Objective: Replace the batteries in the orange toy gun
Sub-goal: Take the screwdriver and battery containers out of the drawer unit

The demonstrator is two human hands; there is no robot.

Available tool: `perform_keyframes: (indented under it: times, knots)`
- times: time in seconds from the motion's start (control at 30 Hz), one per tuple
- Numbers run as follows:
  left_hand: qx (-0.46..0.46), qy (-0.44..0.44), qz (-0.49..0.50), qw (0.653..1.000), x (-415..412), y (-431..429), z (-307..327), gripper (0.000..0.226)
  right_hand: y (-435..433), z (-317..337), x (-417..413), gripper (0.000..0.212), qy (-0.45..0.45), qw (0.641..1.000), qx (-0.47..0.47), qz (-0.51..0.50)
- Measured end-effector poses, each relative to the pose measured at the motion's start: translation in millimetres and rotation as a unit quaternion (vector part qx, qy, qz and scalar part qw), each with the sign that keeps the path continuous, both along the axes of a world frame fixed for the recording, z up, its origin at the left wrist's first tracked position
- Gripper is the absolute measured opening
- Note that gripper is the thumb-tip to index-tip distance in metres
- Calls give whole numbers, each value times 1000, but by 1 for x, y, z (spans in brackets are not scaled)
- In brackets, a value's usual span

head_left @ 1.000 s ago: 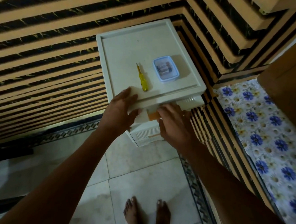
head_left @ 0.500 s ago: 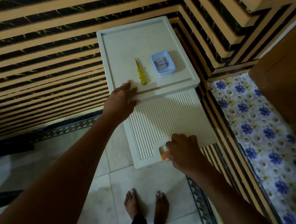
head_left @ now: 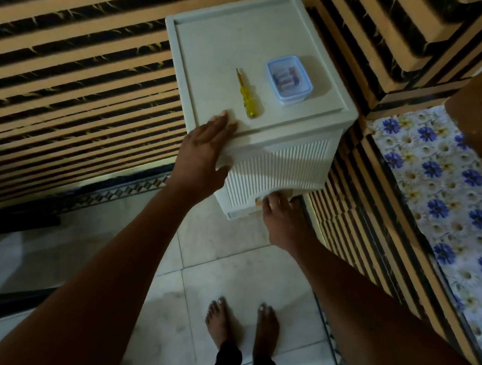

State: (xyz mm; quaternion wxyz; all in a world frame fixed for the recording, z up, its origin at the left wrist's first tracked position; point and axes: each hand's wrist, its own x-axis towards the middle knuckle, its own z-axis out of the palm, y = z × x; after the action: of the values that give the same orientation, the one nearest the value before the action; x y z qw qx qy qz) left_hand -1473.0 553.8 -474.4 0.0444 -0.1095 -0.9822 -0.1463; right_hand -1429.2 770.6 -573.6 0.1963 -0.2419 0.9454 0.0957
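The white plastic storage cabinet [head_left: 228, 40] stands on the pale tiled floor [head_left: 229, 266] in a corner of the black-and-tan striped wall [head_left: 70, 87]. The left hand [head_left: 205, 152] lies flat on the front-left corner of the cabinet top, fingers straight and together, with the thumb down over the front edge against the ribbed white front panel [head_left: 280, 170]; it holds nothing. The right hand [head_left: 284, 221] is at the lower edge of that panel, near its centre, with the fingers curled and gripping the small orange pull tab [head_left: 259, 202]; this area is blurred, so finer detail of the hold cannot be told. The screwdriver with a translucent yellow handle [head_left: 246, 95] lies on the cabinet top near the front edge, just beside the left fingertips but not touching them, with its tip pointing toward the back edge. The clear rectangular plastic box with a blue-rimmed lid [head_left: 290, 79] sits near the right edge of the top, well apart from both hands; it contains small cylindrical items, too blurred to identify. The position of the orange toy gun cannot be told from this view. The person's bare feet [head_left: 220, 319] stand on the tiles in front of the cabinet. A blue-flowered cloth [head_left: 446, 180] lies to the right of the cabinet.
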Motion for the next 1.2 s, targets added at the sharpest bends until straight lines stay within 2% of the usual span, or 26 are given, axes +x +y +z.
perform_keyframes:
  times: [0.17, 0.27, 0.37, 0.43, 0.5, 0.57, 0.63, 0.73, 0.8, 0.87, 0.93, 1.03, 1.2]
  knots:
    - [-9, 50, 5, 999, 0, 3, -7, 83, -29, -21, -45, 73, -58, 993, -64, -84]
    - [-8, 63, 15, 998, -3, 3, -8, 83, -34, -25, -51, 63, -47, 982, -129, -134]
    - [-7, 73, 12, 997, -3, 2, -7, 82, -39, -29, -47, 49, -16, 955, -184, -233]
    - [-5, 81, 5, 997, -3, 1, -9, 83, -42, -32, -47, 56, -16, 909, -236, -344]
    - [-5, 89, 0, 996, -2, 0, -11, 83, -44, -33, -51, 66, -51, 828, -342, -442]
    - [-4, 96, -4, 995, -2, 0, -13, 82, -46, -33, -57, 66, -80, 767, -417, -481]
    - [0, 98, -5, 995, -3, 0, -14, 81, -49, -31, -62, 69, -89, 734, -451, -499]
    - [2, 96, -9, 995, -3, 0, -13, 83, -47, -25, -68, 76, -111, 725, -456, -503]
    - [5, 89, -8, 996, -2, 0, -12, 84, -40, -20, -67, 70, -136, 730, -450, -496]
    - [9, 72, -4, 997, -2, -1, -10, 85, -32, -15, -64, 62, -138, 720, -465, -497]
    - [24, 42, -2, 999, -2, 0, -2, 84, -25, 0, -58, 54, -101, 719, -465, -506]
    - [51, -17, 19, 998, -3, 5, 17, 79, -16, 28, -50, 33, -37, 691, -507, -515]
    - [81, -57, 77, 992, -15, 14, 43, 53, -4, 97, -48, 5, 104, 691, -549, -459]
